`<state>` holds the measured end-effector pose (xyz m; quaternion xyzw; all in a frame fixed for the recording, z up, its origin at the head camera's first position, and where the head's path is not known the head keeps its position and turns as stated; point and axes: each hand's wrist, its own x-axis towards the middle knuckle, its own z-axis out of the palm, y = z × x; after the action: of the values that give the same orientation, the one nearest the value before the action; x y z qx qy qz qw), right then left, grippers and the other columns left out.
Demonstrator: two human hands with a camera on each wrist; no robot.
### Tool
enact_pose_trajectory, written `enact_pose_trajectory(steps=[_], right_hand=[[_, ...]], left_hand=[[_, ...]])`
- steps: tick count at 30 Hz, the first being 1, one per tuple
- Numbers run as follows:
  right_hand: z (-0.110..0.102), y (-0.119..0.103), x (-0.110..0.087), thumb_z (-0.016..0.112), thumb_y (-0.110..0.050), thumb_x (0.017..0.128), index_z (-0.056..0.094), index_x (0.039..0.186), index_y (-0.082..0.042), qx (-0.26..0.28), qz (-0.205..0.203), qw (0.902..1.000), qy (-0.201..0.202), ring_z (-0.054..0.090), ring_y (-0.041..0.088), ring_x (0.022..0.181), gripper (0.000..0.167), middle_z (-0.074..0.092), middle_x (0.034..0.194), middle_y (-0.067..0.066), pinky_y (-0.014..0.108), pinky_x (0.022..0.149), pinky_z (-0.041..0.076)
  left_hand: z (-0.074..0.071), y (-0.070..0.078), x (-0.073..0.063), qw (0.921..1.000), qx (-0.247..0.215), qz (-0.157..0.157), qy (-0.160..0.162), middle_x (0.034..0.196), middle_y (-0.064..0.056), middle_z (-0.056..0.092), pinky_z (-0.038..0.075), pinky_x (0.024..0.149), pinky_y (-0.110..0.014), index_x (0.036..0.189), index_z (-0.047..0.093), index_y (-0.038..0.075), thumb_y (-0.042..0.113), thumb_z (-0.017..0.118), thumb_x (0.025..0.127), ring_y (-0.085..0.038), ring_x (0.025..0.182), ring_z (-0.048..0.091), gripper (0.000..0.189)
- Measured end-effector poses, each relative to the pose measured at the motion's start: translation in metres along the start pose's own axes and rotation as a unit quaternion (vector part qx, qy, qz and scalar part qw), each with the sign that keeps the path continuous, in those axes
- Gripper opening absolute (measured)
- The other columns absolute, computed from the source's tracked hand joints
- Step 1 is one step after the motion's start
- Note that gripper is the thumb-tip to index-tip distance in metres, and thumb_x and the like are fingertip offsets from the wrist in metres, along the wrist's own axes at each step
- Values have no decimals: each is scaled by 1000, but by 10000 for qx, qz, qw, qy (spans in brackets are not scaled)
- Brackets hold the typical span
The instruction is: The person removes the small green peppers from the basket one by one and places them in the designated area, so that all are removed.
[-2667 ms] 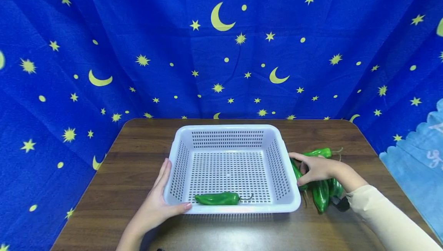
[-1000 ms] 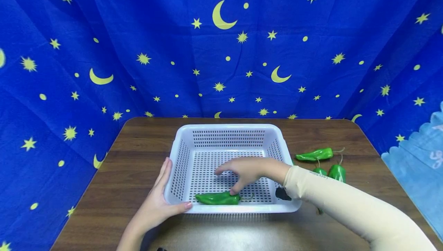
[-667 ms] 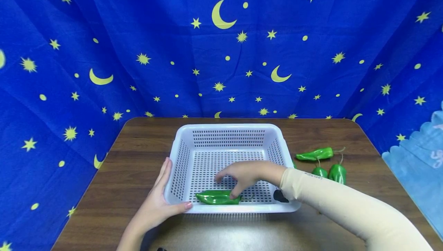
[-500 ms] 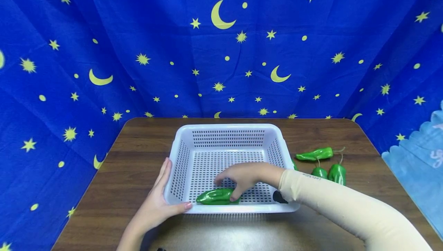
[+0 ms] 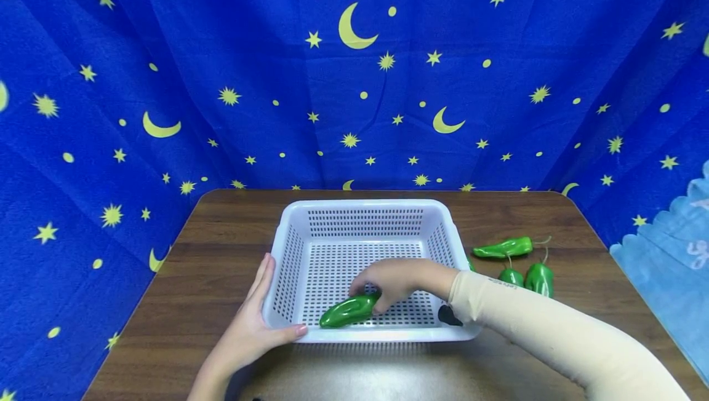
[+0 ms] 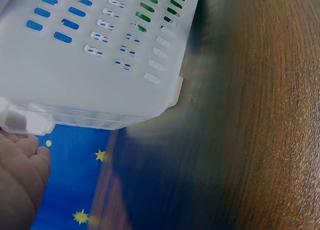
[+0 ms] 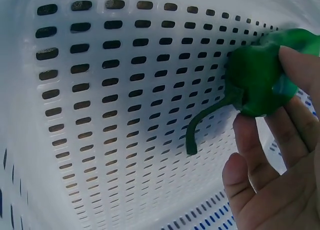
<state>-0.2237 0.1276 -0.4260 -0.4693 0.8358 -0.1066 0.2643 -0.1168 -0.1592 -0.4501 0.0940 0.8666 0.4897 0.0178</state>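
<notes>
My right hand [image 5: 390, 281] reaches into a white perforated plastic basket [image 5: 365, 204] and grips a green pepper [image 5: 349, 310] near its stem end. The pepper slants, its tip pointing to the front left of the basket. In the right wrist view, the thumb lies on one side of the pepper [image 7: 257, 79] and fingers on the other, with the curved stem sticking out. My left hand [image 5: 255, 321] holds the basket's front left corner, thumb over the front rim, fingers along the left side. In the left wrist view, that hand [image 6: 22, 175] is partly cut off beside the basket wall [image 6: 115, 87].
Right of the basket, on the brown wooden table [image 5: 221, 253], lie a light green long pepper [image 5: 504, 247] and other green peppers [image 5: 540, 279], partly hidden by the right sleeve [image 5: 532, 309]. A blue star-and-moon curtain [image 5: 288, 81] hangs behind.
My right hand has gone from the peppers at the right into the basket and taken hold of the pepper there. That pepper has turned from lying level to slanting. The left hand stays put.
</notes>
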Motion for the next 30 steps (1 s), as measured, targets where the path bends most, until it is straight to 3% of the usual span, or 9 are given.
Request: enact_pose_trajectory(steps=[10, 20, 30], right_hand=[[-21, 9, -14, 81, -15, 76, 67, 118, -31, 81, 276, 9988, 395, 60, 2, 102, 47, 66, 109, -19, 28, 98, 49], [-61, 17, -42, 80, -11, 77, 67, 112, -26, 213, 294, 9924, 1175, 57, 7, 89, 40, 64, 104, -13, 25, 80, 52], [-83, 25, -71, 79, -13, 79, 65, 116, -22, 308, 781, 9818, 1704, 57, 11, 92, 41, 64, 106, -10, 29, 81, 52]], left_hand=[[1, 1, 0, 9999, 86, -53, -28, 169, -9, -9, 14, 113, -74, 161, 1, 18, 27, 91, 68, -50, 151, 3, 129], [1, 1, 1, 10000, 60, -72, -35, 169, -7, -9, 13, 113, -73, 161, 1, 19, 29, 91, 69, -50, 151, 2, 129], [1, 0, 1, 9999, 92, -121, -6, 169, -7, -10, 12, 113, -75, 161, 0, 20, 29, 91, 69, -50, 151, 1, 129]])
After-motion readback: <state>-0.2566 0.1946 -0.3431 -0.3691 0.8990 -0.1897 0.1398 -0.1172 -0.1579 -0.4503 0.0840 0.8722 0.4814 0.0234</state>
